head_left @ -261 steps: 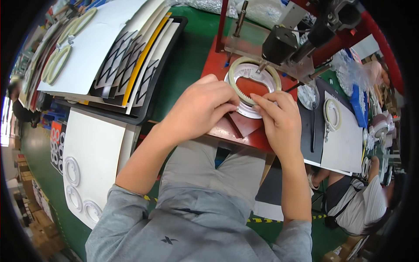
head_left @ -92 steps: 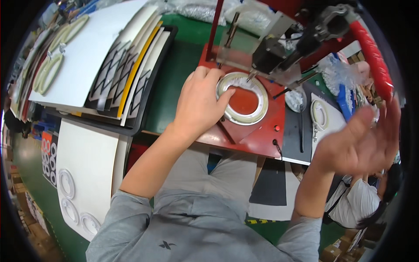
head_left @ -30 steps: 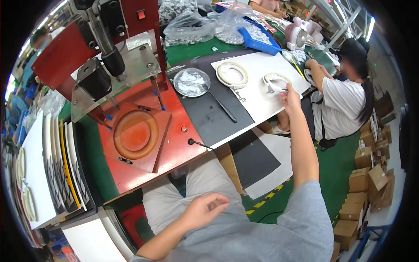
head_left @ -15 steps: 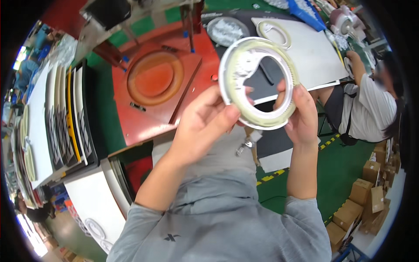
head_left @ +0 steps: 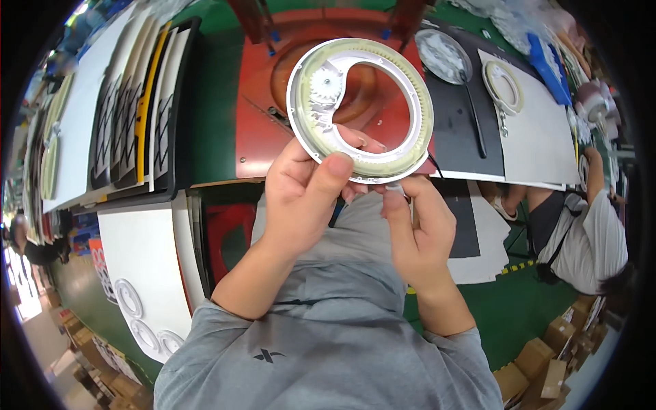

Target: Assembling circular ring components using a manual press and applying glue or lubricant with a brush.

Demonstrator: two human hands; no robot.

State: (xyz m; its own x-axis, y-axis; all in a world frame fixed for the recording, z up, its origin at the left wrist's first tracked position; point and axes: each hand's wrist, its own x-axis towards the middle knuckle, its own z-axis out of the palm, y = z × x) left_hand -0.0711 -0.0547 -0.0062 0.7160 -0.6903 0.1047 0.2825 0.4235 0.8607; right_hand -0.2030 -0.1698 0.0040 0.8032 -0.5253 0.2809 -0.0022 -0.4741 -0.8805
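In front of me, tilted up, is a white plastic ring housing [head_left: 418, 102] with a pale yellowish toothed ring set inside it. A small white gear [head_left: 326, 83] sits at its upper left, beside the big round opening. My left hand [head_left: 297, 198] grips the lower left rim, thumb on the face and fingers passing behind and through the opening. Just under the lower right rim, my right hand [head_left: 425, 229] is closed in a pinch at the edge. A small pale bit shows between thumb and forefinger, too small to name. A dark thin strand sticks out beside it.
Behind the ring stands a red fixture [head_left: 263, 140] with a round recess. To the right are a dish of white parts [head_left: 443, 55] and another ring [head_left: 502, 85] on a white board. Upright panels [head_left: 130, 109] fill a rack at left. A co-worker [head_left: 581, 236] sits at right.
The view has swung to the right. My right hand has left the ring's right side and now pinches at its lower edge. The ring faces me more squarely, still in my left hand.
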